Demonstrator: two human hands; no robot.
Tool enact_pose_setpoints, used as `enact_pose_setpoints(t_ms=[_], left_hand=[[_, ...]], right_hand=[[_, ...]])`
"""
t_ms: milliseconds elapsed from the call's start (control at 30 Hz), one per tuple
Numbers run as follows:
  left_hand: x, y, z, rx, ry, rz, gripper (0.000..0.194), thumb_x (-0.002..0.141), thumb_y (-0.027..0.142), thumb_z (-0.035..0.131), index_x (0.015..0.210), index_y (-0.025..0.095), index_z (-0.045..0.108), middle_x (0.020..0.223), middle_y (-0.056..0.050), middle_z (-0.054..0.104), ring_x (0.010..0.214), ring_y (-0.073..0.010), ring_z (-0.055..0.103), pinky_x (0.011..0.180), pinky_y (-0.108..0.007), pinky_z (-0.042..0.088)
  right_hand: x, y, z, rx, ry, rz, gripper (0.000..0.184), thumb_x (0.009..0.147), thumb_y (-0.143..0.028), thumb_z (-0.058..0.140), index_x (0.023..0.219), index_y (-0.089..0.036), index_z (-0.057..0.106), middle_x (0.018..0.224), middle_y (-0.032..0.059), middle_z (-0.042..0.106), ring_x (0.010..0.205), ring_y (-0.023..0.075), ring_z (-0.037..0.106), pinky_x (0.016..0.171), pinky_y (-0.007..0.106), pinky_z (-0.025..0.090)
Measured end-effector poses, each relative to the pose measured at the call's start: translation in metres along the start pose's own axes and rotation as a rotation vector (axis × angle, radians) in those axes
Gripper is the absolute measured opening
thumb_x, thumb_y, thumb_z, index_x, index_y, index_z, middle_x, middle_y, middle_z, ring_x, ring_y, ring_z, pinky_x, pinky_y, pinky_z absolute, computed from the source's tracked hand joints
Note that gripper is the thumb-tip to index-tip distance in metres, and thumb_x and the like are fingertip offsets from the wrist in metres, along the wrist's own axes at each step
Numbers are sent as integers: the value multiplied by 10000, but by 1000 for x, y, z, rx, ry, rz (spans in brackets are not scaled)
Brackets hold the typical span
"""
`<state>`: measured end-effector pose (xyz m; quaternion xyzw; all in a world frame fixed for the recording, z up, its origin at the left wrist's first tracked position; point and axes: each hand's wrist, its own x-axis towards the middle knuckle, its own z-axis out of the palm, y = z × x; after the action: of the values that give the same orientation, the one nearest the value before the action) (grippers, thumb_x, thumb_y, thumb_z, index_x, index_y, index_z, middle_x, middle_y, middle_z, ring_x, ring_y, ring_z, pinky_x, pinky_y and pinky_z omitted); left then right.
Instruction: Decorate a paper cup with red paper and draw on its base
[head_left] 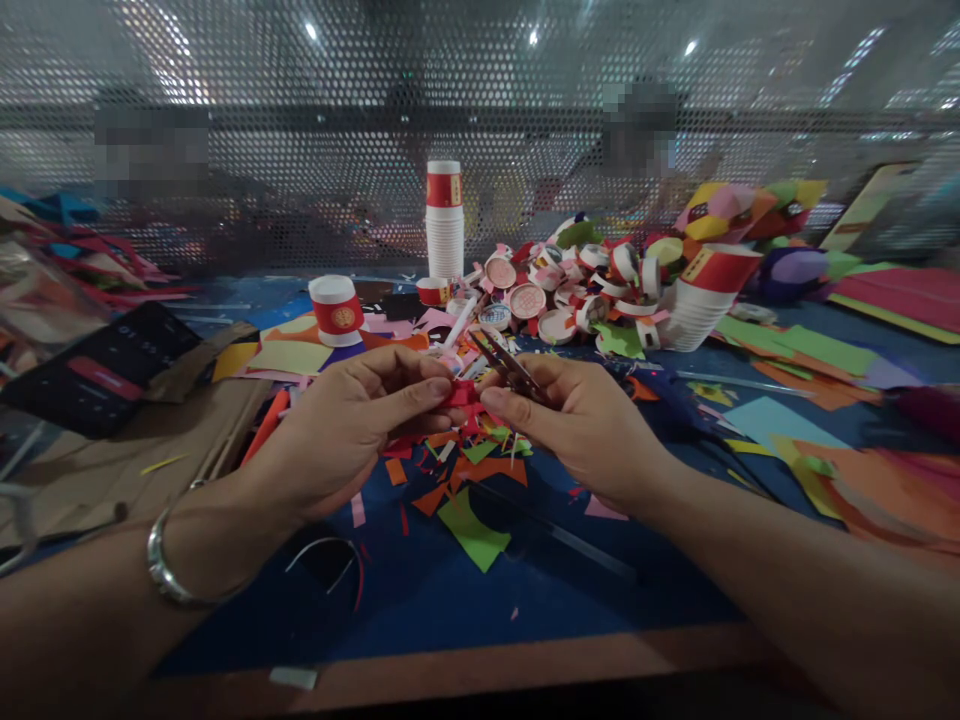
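Near the middle of the head view, my left hand [382, 410] pinches a small piece of red paper [463, 393] between thumb and fingers. My right hand [570, 410] is closed around a pair of scissors [510, 368], whose blades point up and to the left. The right thumb and fingertips also meet the red paper's right side. The scissors' handles are hidden inside the right palm. Below both hands, green, orange and pink paper scraps [474, 530] lie scattered on the blue tabletop [450, 620].
A red-and-white paper cup [336, 310] stands upside down behind my left hand. Farther back rise a tall cup stack [445, 230] and a heap of cut cup pieces [555, 290]. A tilted cup stack [709, 295], coloured paper [862, 470], a phone [97, 370] and cardboard [172, 460] flank the hands.
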<state>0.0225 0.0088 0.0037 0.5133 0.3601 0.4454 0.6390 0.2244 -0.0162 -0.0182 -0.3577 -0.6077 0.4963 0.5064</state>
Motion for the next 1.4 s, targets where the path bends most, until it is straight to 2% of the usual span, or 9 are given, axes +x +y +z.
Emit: enact_pose_setpoints(t_ms=[200, 333, 467, 667, 800, 967, 1067, 1200, 1400], left_hand=[[0, 1, 2, 251, 61, 171, 90, 794, 125, 803, 844, 150, 732, 785, 14, 739, 640, -99, 733, 636, -167, 629], [-2, 1, 2, 366, 48, 218, 66, 823, 111, 767, 845, 159, 726, 780, 13, 741, 681, -96, 734, 669, -160, 625], [-3, 1, 3, 396, 12, 192, 37, 848, 162, 770, 840, 168, 735, 756, 8, 749, 663, -87, 716, 623, -136, 587], [-4, 1, 5, 354, -8, 156, 152, 785, 262, 852, 821, 165, 740, 739, -4, 751, 646, -106, 698, 610, -171, 570], [-3, -2, 1, 255, -31, 90, 209, 754, 310, 879, 837, 170, 747, 780, -15, 763, 700, -121, 718, 678, -192, 591], [-1, -3, -3, 119, -77, -5, 202, 766, 292, 873, 859, 159, 752, 825, -29, 770, 758, -133, 741, 752, -211, 617], [0, -2, -3, 98, -77, -17, 198, 743, 240, 888, 872, 163, 758, 844, -22, 768, 772, -127, 739, 765, -207, 620], [2, -3, -5, 136, -58, 44, 186, 735, 214, 889, 857, 171, 756, 814, 4, 750, 754, -114, 729, 765, -208, 623], [-1, 1, -2, 399, -26, 215, 233, 712, 210, 896, 863, 153, 728, 793, 5, 746, 699, -111, 718, 672, -186, 609]], right_hand=[[0, 0, 2, -91, 18, -29, 234, 802, -325, 835, 907, -181, 683, 808, -17, 655, 721, 114, 578, 662, 231, 471], [-3, 2, 2, -167, 46, -76, 320, 791, -291, 841, 1030, -185, 656, 786, -30, 619, 664, 104, 529, 606, 232, 439], [-6, 5, 1, -334, 1, -133, 296, 859, -275, 774, 1115, -209, 638, 666, -71, 516, 574, 91, 434, 549, 236, 374], [-5, 4, 2, -420, -29, -203, 179, 901, -254, 711, 1052, -177, 654, 735, -36, 605, 601, 89, 486, 561, 239, 377], [-5, 4, 2, -418, -29, -209, 147, 907, -246, 694, 1036, -178, 670, 774, -20, 640, 651, 104, 533, 594, 244, 407], [-6, 6, 0, -430, -22, -195, 157, 930, -272, 669, 1057, -180, 675, 828, -4, 678, 712, 124, 590, 648, 258, 454], [-6, 7, -1, -426, 1, -184, 191, 928, -299, 680, 1079, -181, 675, 819, -4, 684, 702, 125, 595, 637, 259, 452], [-4, 6, -1, -367, 25, -168, 225, 894, -325, 738, 1063, -183, 696, 827, -10, 691, 693, 110, 590, 616, 238, 440], [-1, 2, -1, -279, -10, -121, 199, 900, -367, 743, 906, -174, 698, 753, -31, 645, 625, 84, 515, 552, 218, 397]])
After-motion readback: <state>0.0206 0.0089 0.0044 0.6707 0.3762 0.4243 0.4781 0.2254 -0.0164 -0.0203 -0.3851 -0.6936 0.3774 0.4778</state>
